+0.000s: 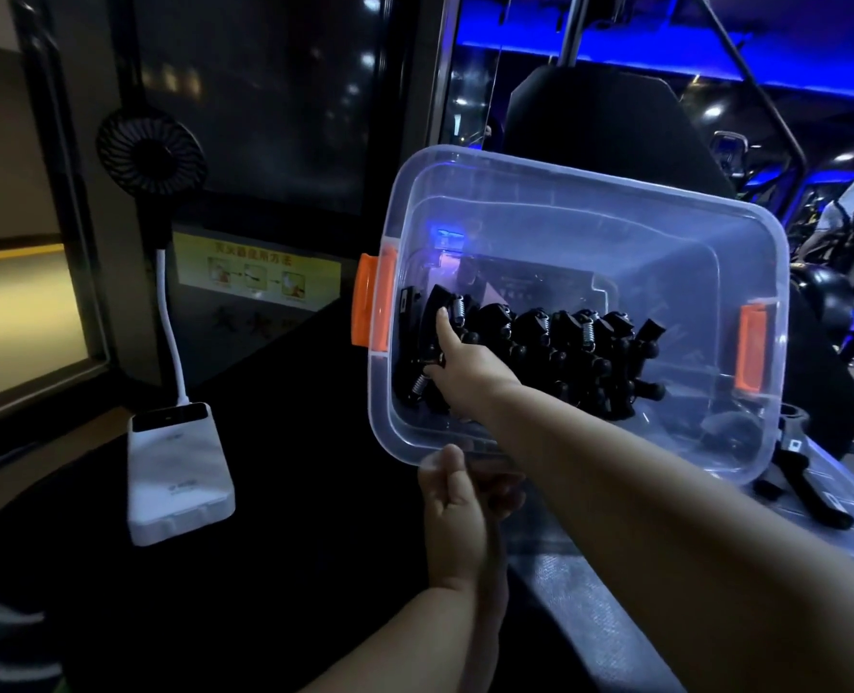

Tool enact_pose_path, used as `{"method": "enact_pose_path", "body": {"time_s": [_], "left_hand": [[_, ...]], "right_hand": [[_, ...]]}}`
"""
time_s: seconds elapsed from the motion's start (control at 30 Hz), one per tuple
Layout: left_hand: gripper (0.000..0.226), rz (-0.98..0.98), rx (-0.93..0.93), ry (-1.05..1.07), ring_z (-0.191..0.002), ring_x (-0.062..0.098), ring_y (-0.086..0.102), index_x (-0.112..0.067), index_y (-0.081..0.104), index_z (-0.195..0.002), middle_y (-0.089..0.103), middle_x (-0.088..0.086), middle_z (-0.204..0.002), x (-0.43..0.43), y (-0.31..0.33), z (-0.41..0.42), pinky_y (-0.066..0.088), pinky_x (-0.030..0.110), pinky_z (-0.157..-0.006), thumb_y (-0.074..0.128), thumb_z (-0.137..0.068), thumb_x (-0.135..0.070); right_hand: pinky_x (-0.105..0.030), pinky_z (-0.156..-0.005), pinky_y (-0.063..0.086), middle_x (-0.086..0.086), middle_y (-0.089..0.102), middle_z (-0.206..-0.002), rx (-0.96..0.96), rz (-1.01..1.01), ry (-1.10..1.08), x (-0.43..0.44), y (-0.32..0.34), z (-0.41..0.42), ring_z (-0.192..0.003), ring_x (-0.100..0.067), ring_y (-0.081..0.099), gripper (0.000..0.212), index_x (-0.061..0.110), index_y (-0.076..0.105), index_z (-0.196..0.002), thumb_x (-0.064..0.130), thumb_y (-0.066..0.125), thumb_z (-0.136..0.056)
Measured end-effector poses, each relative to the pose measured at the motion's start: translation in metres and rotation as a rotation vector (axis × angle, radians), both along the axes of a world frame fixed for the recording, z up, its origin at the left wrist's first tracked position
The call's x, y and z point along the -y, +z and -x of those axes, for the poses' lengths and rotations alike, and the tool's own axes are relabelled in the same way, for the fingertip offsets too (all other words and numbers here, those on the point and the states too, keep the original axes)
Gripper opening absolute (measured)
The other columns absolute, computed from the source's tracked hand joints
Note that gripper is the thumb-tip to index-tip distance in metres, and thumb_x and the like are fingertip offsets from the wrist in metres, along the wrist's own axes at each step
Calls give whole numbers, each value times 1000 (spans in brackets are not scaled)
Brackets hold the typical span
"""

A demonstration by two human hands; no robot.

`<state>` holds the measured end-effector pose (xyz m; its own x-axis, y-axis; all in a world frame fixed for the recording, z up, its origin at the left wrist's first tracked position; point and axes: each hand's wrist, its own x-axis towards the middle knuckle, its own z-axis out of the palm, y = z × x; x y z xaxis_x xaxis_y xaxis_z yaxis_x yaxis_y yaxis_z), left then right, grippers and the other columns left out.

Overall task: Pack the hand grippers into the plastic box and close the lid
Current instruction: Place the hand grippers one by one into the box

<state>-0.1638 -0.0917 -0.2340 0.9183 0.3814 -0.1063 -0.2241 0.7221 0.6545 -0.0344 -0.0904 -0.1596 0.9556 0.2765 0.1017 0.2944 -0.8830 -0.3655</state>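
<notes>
Several hand grippers lie in a row inside the tilted plastic box; a stray gripper lies outside its right corner. The left hand clamps the box's near rim. The right hand presses a forefinger on the leftmost one, grasp unclear. Best to nudge it flat with the box held steady.

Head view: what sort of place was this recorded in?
Probably a gym: exercise machines under blue lighting on the right, a machine's metal frame behind the plastic box, and spring hand grippers inside it.

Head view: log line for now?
left hand: grips plastic box rim | right hand: in box, index finger on hand grippers | box: open | stray gripper: beside box
</notes>
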Motion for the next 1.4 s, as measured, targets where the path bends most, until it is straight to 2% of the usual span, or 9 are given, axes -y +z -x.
{"method": "enact_pose_path", "body": {"time_s": [0.17,0.3,0.53,0.7,0.87,1.1,1.23,1.33,1.4], "left_hand": [[18,11,20,-4,-56,17,66,-17,48,-99,71,8,-69,-1,3,1,51,28,-56,35,-102,-28],[22,-24,52,-22,-59,18,67,-10,44,-108,71,9,-66,-3,3,2,51,25,-54,33,-103,-28],[35,-170,18,22,-73,23,70,-3,42,-116,71,17,-80,-2,1,1,52,27,-60,29,-104,-33],[26,-200,-7,44,-82,27,71,-12,43,-106,72,13,-80,0,4,4,52,27,-64,29,-103,-34],[21,-226,6,74,-77,23,71,-14,43,-103,72,7,-73,1,4,6,55,28,-64,32,-103,-33],[11,-282,-5,142,-76,19,67,-20,44,-94,69,5,-77,4,2,3,50,28,-64,41,-101,-27],[10,-309,-18,160,-76,18,66,-22,44,-93,68,6,-82,5,0,0,49,28,-64,42,-101,-28],[11,-323,-14,164,-76,18,66,-22,44,-93,67,5,-81,6,-1,-1,49,28,-65,42,-101,-29],[10,-328,-13,164,-76,17,66,-21,44,-94,67,4,-80,6,-1,-2,48,27,-64,42,-101,-29]], "right_hand": [[-27,-52,43,-4,56,-80,-29,-31,-27,4,6,3,-60,-18,56,70,42,-4,-151,36,43,-99],[-32,-71,54,-4,59,-91,9,18,-33,15,16,12,-69,-22,59,70,43,4,-151,44,47,-96],[-31,-70,56,2,69,-87,208,-165,-40,67,7,27,-71,-19,66,54,41,41,-140,49,55,-89],[-26,-70,49,8,66,-77,321,-211,-149,116,-3,32,-84,-16,66,29,33,68,-107,51,57,-86],[-31,-65,44,-1,67,-74,503,-248,-267,166,-8,40,-81,-24,62,28,21,69,-84,47,57,-88],[-29,-67,31,-7,62,-82,851,-584,-447,258,-22,43,-84,-27,56,38,12,67,-84,41,42,-89],[-31,-73,38,-14,65,-92,814,-685,-666,311,-39,36,-91,-32,58,39,11,66,-93,40,40,-87],[-34,-73,39,-20,65,-98,563,-430,-781,337,-61,31,-97,-37,58,37,11,69,-100,37,47,-86],[-43,-88,43,-20,61,-114,372,-286,-868,346,-72,31,-112,-40,51,41,17,65,-112,45,50,-86]]}}
